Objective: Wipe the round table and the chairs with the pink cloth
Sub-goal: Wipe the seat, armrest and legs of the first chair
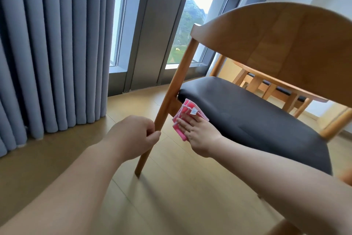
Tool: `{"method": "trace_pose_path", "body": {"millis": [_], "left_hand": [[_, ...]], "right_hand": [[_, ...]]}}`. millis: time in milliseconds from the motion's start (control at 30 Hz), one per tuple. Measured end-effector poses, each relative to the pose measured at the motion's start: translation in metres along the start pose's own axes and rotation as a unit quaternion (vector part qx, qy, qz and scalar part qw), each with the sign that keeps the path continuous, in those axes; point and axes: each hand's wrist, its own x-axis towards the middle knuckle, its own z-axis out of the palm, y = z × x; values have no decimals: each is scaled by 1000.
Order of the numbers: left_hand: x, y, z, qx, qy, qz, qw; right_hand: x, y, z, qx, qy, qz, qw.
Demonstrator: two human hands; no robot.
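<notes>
With the left hand (136, 135) gripping the leg (165, 105), the flat-fingered right hand (200, 135) should press the cloth (187, 114) evenly along the seat (247, 118) edge.

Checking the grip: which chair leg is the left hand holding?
The rear-left leg running up to the backrest, gripped by the left hand; no hand touches the others.

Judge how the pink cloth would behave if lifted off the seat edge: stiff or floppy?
Probably floppy: the pink cloth lies folded in soft layers and bends over the dark seat edge under the right hand. Likely light, since flat fingers alone keep it there. Unlikely to slip easily.
</notes>
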Motion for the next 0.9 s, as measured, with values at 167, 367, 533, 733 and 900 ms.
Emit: {"method": "trace_pose_path", "body": {"millis": [167, 367, 533, 733, 900], "left_hand": [[-3, 14, 15, 23, -13, -4, 1000], [-6, 46, 41, 71, -49, 83, 993], [-9, 55, 62, 83, -99, 132, 983], [-3, 56, 76, 70, -108, 150, 980], [1, 55, 85, 66, -112, 155, 979]], "right_hand": [[-59, -2, 22, 5, -9, -16, 1000], [-142, -3, 50, 11, -55, -33, 998], [-200, 0, 71, 69, -83, -35, 994], [-266, 12, 72, 106, -92, -46, 989], [-295, 12, 77, 90, -145, -48, 984]]}}
